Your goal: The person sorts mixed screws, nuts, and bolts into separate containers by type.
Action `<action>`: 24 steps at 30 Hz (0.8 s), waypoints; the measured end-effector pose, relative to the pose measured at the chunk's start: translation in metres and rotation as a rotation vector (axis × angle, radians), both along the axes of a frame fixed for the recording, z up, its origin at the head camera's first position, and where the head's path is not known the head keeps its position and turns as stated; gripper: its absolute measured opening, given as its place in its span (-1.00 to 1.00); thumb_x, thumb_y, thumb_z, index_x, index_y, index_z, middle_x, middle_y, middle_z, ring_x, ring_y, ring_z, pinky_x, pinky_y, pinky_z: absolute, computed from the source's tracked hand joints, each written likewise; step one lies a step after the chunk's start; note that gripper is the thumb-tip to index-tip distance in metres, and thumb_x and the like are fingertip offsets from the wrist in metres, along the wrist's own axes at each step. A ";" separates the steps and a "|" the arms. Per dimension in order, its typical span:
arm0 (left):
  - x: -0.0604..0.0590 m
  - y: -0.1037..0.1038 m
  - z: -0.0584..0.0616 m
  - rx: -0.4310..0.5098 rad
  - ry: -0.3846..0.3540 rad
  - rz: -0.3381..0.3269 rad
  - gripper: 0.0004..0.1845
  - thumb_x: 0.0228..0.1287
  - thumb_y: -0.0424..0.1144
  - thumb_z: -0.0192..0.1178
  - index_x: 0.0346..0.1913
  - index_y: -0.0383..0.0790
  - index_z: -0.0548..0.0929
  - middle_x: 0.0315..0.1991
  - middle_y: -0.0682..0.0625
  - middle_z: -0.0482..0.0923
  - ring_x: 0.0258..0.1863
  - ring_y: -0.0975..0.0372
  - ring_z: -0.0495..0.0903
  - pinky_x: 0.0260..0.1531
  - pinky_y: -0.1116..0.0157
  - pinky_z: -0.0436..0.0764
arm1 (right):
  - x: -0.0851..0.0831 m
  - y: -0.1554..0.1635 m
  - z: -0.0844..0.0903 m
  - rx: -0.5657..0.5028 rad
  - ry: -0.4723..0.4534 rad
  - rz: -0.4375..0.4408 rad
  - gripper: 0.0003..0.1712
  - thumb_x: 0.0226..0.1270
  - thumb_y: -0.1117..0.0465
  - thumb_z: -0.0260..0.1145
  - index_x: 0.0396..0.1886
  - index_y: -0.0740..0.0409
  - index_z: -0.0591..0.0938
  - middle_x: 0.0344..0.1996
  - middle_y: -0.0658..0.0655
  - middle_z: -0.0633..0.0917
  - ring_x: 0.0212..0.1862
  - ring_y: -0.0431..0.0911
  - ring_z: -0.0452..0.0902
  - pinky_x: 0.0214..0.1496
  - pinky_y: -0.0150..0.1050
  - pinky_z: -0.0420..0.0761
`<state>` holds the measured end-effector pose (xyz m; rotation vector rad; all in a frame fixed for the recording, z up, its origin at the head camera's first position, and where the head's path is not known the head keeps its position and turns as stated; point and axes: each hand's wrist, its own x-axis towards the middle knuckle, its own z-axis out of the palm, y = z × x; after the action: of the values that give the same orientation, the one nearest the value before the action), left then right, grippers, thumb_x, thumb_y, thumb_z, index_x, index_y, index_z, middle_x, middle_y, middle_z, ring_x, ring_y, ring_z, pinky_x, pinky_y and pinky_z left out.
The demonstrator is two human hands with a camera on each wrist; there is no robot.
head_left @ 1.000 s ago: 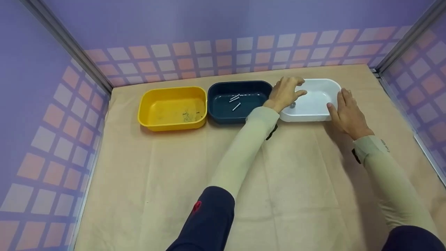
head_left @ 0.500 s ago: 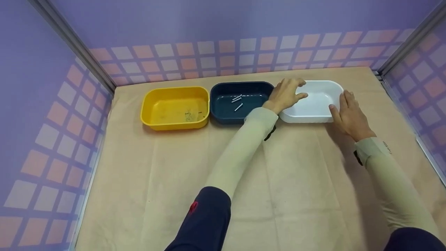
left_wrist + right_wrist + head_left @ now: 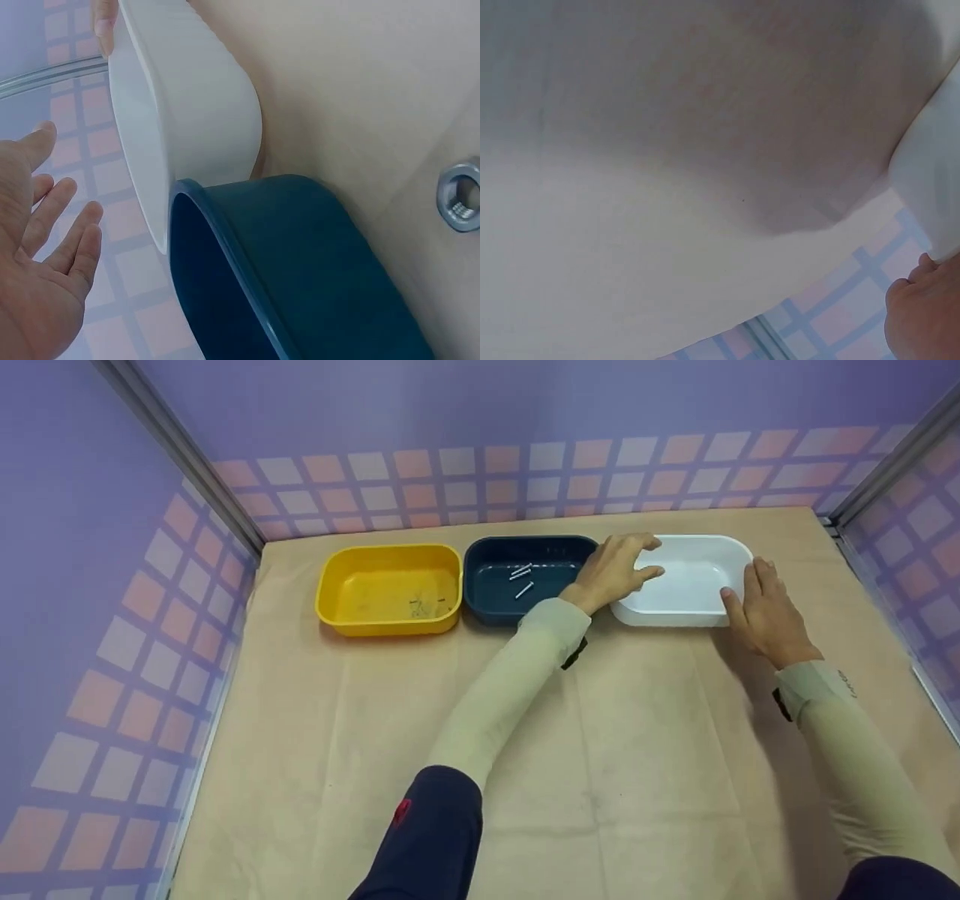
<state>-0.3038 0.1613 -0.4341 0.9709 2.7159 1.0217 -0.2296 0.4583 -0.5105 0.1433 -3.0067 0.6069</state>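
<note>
My left hand (image 3: 611, 575) is over the gap between the dark blue container (image 3: 487, 613) and the white container (image 3: 667, 619), its fingers spread loosely around nothing. The left wrist view shows its fingers (image 3: 71, 236) above the container rims. My right hand (image 3: 769, 619) rests with extended fingers against the white container's right rim. Several silver screws (image 3: 524, 590) lie in the dark blue container. A metal nut (image 3: 459, 196) shows at the left wrist view's right edge, against the beige cloth; the head view does not show it. Part of the white container's left side is hidden by the left hand.
A yellow container (image 3: 390, 628) with several tiny dark pieces (image 3: 424, 607) stands left of the dark blue one. The three stand in a row near the back of the cloth-covered table (image 3: 375, 720). Patterned walls (image 3: 525, 405) close off the back and sides.
The view has shifted, so everything sits slightly further right. A metal piece seen beside my left hand in the white container one second ago no longer shows. Both hands keep nearly the same pose.
</note>
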 end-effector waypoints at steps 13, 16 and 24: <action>0.017 -0.019 -0.012 0.048 0.089 -0.066 -0.50 0.51 -0.07 0.36 0.36 -0.25 0.66 0.35 -0.05 0.67 0.38 0.20 0.61 0.36 0.45 0.51 | 0.002 0.006 -0.002 0.044 -0.006 -0.016 0.02 0.76 -0.26 -0.31 0.66 0.60 -0.14 0.66 0.62 -0.13 0.70 0.47 -0.32 0.72 0.32 -0.22; 0.022 -0.028 -0.015 0.083 0.116 -0.081 -0.52 0.50 -0.08 0.38 0.31 -0.29 0.69 0.28 -0.09 0.71 0.29 0.16 0.67 0.28 0.42 0.57 | 0.001 0.006 -0.003 0.049 -0.015 -0.015 0.03 0.75 -0.27 -0.32 0.66 0.59 -0.16 0.66 0.61 -0.14 0.70 0.47 -0.33 0.72 0.32 -0.23; 0.041 -0.052 -0.026 0.109 0.128 -0.083 -0.53 0.50 -0.09 0.38 0.31 -0.29 0.69 0.26 -0.08 0.71 0.30 0.16 0.65 0.33 0.40 0.54 | 0.001 0.006 -0.002 0.023 0.009 0.005 0.00 0.77 -0.23 -0.28 0.65 0.61 -0.12 0.65 0.63 -0.12 0.69 0.50 -0.31 0.71 0.36 -0.21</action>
<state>-0.2625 0.1088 -0.4597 1.1961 2.7168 1.1407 -0.2282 0.4645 -0.5129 0.1547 -3.0061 0.5712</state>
